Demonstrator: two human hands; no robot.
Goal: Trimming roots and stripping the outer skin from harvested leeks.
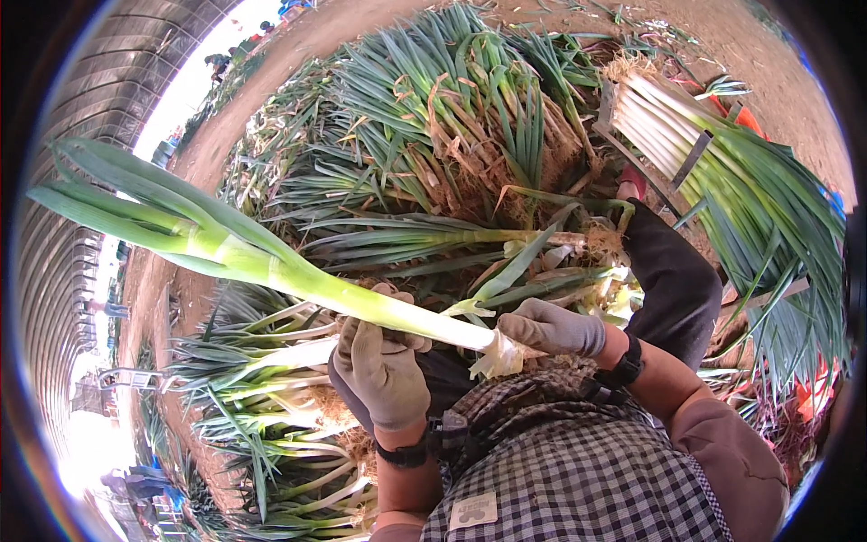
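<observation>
A long, thick green onion (379,305) lies slantwise across my lap, its green leaves toward the far left and its white end toward the right. My gloved left hand (381,366) is closed round the pale middle of the stalk. At the white end, my gloved right hand (553,327) is pinched on loose outer skin (497,356), which hangs in a torn flap. A strip of green leaf (513,269) sticks up beside that end. The fingertips of my right hand are partly hidden.
Ahead lies a big heap of unpeeled green onions (452,117) with dry leaves and soil-covered roots. White-stalked onions (298,406) are spread at my left. On the right, a metal rack (691,161) holds a bundle of clean onions (655,113). A tunnel frame (117,90) rises at the far left.
</observation>
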